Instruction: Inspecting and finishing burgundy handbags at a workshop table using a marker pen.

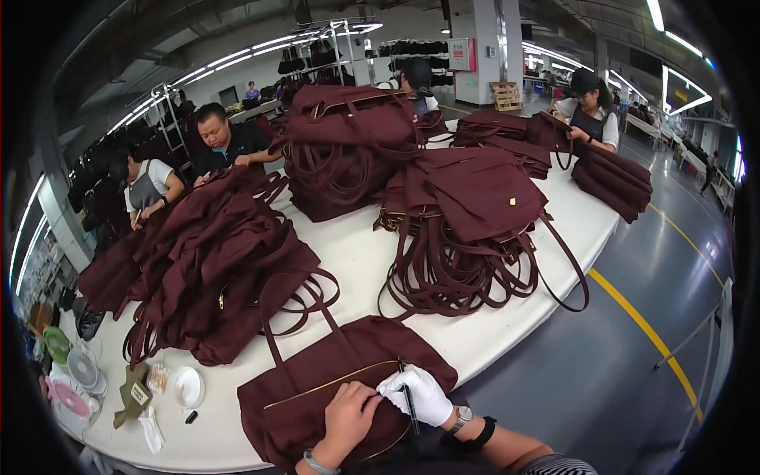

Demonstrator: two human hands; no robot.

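Note:
A burgundy tote bag [285,419] with two long handles and a gold zip lies flat on the white-covered table in front of me. My left hand [348,416], bare, presses on the bag below the zip, its bent fingers gripping the fabric. Close beside it, my right hand [419,396] wears a white glove and holds a slim black pen [411,412] against the bag near the zip's right end. The fingertips of both hands almost meet. What the pen's tip touches is hidden by the glove.
Piles of burgundy bags [214,269] stand left, at the back and right [475,198], straps hanging loose. At the left lie a white dish [188,388], a small black cap [191,417], cotton swabs [158,378], a white cloth [151,431] and small fans [83,368]. Several people work around the table.

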